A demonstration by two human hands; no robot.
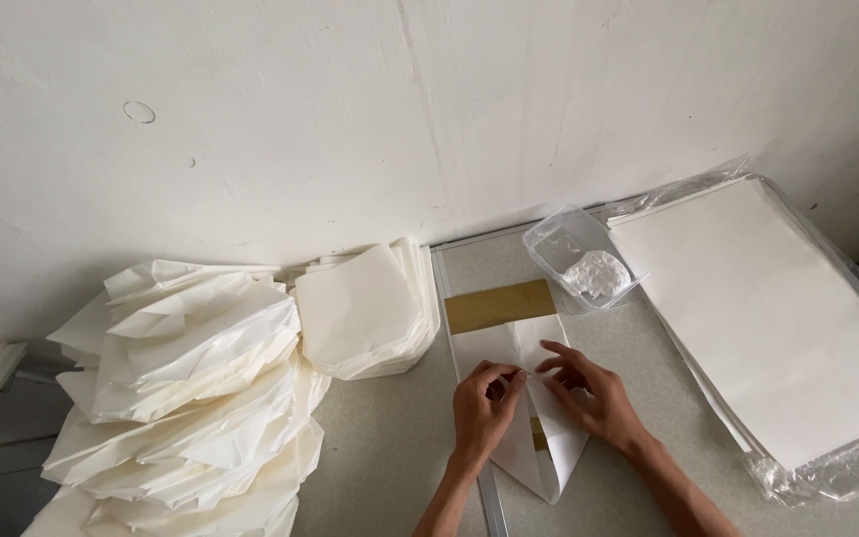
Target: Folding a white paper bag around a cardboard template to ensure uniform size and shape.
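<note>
A white paper sheet [509,348] with a gold band [500,304] at its far end lies on the grey table [390,438], its near end folded to a point [554,477]. My left hand [482,410] pinches a fold of this paper between thumb and fingers near the sheet's middle. My right hand [589,396] presses flat on the paper just to the right, fingers spread, its fingertips close to the left hand's.
A tall heap of folded white papers [191,398] fills the left, with a smaller stack [365,310] beside it. A clear plastic tub [579,261] holding white paste stands behind. A plastic-wrapped ream of white sheets [777,318] lies right. A white wall [350,109] rises behind.
</note>
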